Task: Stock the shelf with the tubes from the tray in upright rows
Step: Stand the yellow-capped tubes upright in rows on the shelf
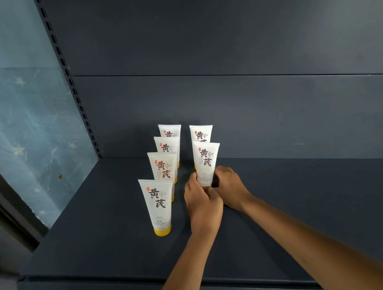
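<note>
Several white tubes with yellow caps stand upright, cap down, on the dark shelf [316, 201]. The left row runs front to back, its nearest tube [158, 204] closest to me. The right row holds two: a back tube [201, 132] and a front tube [207, 161]. My left hand [202, 203] and my right hand [229, 185] both grip the lower end of that front tube, one on each side. Its cap is hidden behind my fingers. The tray is out of view.
A dark back panel [251, 87] rises behind the tubes. A slotted upright post [72, 92] bounds the shelf at the left, with blue star-patterned wall [14, 120] beyond it. The shelf's front lip [106, 282] runs across the bottom, a lower shelf edge beneath it.
</note>
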